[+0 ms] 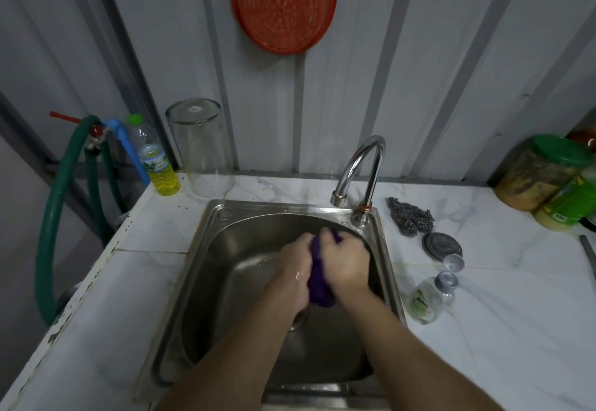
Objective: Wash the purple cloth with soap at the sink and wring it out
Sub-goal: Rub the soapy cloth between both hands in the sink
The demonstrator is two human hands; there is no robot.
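The purple cloth [317,285] is bunched into a wad over the steel sink [225,281], pressed between both hands. My left hand [295,268] grips its left side and looks wet. My right hand [345,264] is closed around its right side and top, with a bit of cloth poking out above the fingers. Most of the cloth is hidden by the hands. The chrome faucet [361,169] arches over the sink's back right corner; I see no water running. A small clear soap bottle [425,302] lies on the counter just right of the sink.
On the counter to the right lie a steel wool pad [411,217], a round metal lid [442,246] and green-lidded jars [545,172]. A yellow-liquid bottle [156,159] and an upturned glass jar [201,149] stand at back left. A green hose [54,217] hangs left; a red basket [283,4] hangs on the wall.
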